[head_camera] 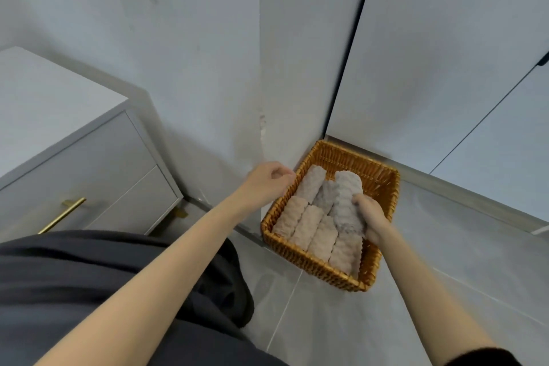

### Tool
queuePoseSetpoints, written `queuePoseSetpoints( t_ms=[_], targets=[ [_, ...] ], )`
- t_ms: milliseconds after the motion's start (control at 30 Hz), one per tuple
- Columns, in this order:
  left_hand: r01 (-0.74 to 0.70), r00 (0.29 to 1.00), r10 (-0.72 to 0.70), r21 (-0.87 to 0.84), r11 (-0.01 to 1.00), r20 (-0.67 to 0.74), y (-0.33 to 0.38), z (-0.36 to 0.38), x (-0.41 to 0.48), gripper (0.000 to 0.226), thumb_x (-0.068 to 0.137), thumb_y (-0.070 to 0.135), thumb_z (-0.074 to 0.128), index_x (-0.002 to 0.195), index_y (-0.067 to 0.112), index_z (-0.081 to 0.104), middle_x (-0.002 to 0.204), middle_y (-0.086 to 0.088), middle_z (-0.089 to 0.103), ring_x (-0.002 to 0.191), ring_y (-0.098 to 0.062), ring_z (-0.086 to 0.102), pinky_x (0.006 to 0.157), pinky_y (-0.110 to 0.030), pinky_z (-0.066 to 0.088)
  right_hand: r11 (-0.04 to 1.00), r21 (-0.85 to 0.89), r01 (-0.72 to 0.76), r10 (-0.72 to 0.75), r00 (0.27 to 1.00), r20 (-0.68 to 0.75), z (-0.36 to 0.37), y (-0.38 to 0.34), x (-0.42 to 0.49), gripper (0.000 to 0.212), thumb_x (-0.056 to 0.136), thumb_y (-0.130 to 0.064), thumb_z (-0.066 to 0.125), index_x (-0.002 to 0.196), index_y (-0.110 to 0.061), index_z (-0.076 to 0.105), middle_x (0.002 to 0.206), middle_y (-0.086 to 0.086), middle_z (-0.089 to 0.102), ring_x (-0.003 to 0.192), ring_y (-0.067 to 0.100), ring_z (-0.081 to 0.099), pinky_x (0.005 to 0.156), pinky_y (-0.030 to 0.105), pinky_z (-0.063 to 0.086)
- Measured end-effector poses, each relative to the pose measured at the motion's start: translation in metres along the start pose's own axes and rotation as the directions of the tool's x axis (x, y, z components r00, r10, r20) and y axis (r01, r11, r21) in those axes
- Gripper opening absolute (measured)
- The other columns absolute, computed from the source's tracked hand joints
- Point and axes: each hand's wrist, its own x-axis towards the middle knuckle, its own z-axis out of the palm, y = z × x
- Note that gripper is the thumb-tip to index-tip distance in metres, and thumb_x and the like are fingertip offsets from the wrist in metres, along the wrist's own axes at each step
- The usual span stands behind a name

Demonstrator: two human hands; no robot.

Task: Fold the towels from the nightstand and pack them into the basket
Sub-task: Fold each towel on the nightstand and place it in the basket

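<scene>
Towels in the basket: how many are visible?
7. Near row: four pink rolls. Far row: a pink roll, a grey roll, and a grey towel in the right hand's grip. Others may lie hidden underneath in the basket.

**Wicker, ribbed cloth and matt panels**

The basket (312, 266) is woven wicker, amber and glossy, with ridged strands. The beige towels (322, 239) in it are soft cloth with a ribbed, nubbly pile. The grey towel (346, 187) has the same ribbed, matt texture. The nightstand (74, 157) has smooth, matt pale panels, and its handle (61, 215) looks like brass-coloured metal. The floor (445, 291) is smooth grey tile with a faint sheen. The wall (193, 53) is matt and slightly marked. The doors (445, 53) are smooth and matt. The garment (89, 276) is dark, matt cloth.
</scene>
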Motion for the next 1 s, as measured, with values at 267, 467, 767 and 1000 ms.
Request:
queuePoseSetpoints(
  t_ms=[267, 467, 767, 1000],
  targets=[
    [0.000, 0.997, -0.009, 0.106, 0.994, 0.077, -0.041, 0.025, 0.027, 0.014, 0.097, 0.023, 0.048, 0.095, 0.033, 0.057, 0.108, 0.012, 0.056, 0.103, -0.008, 0.053, 0.071, -0.015, 0.037, 0.949, 0.299, -0.100, 0.156, 0.973, -0.170, 0.022, 0.018, 0.083, 0.015, 0.093, -0.008, 0.056, 0.108, -0.011, 0.053, 0.094, 0.009, 0.060, 0.078, 0.019, 0.059, 0.061, 0.033, 0.049],
    [0.008, 0.995, -0.018, 0.099, 0.995, 0.100, -0.054, 0.027, 0.039, 0.015, 0.098, 0.028, 0.046, 0.104, 0.038, 0.056, 0.109, 0.020, 0.055, 0.085, -0.011, 0.063, 0.071, -0.029, 0.050, 0.962, 0.271, -0.042, 0.112, 0.961, -0.251, 0.040, 0.028, 0.136, 0.050, 0.091, -0.006, 0.058, 0.137, -0.010, 0.038, 0.116, 0.010, 0.054, 0.099, 0.023, 0.057, 0.081, 0.038, 0.053],
    [0.062, 0.987, -0.077, 0.107, 0.992, 0.140, -0.062, 0.029, 0.049, 0.016, 0.098, 0.029, 0.046, 0.106, 0.038, 0.057, 0.107, 0.024, 0.054, 0.087, -0.015, 0.064, 0.075, -0.029, 0.052, 0.982, 0.135, -0.135, 0.166, 0.952, -0.257, 0.060, 0.039, 0.181, 0.037, 0.095, -0.015, 0.054, 0.131, -0.015, 0.044, 0.115, 0.012, 0.055, 0.108, 0.027, 0.056, 0.088, 0.038, 0.050],
    [0.081, 0.985, -0.092, 0.078, 0.994, 0.149, -0.060, 0.030, 0.053, 0.016, 0.098, 0.028, 0.046, 0.106, 0.035, 0.058, 0.112, 0.020, 0.056, 0.093, -0.028, 0.065, 0.079, -0.039, 0.053, 0.976, -0.162, -0.144, 0.090, 0.949, -0.302, 0.060, 0.050, 0.184, 0.023, 0.098, -0.019, 0.049, 0.118, -0.009, 0.054, 0.105, 0.012, 0.057, 0.079, 0.020, 0.055, 0.068, 0.032, 0.050]
  ],
)
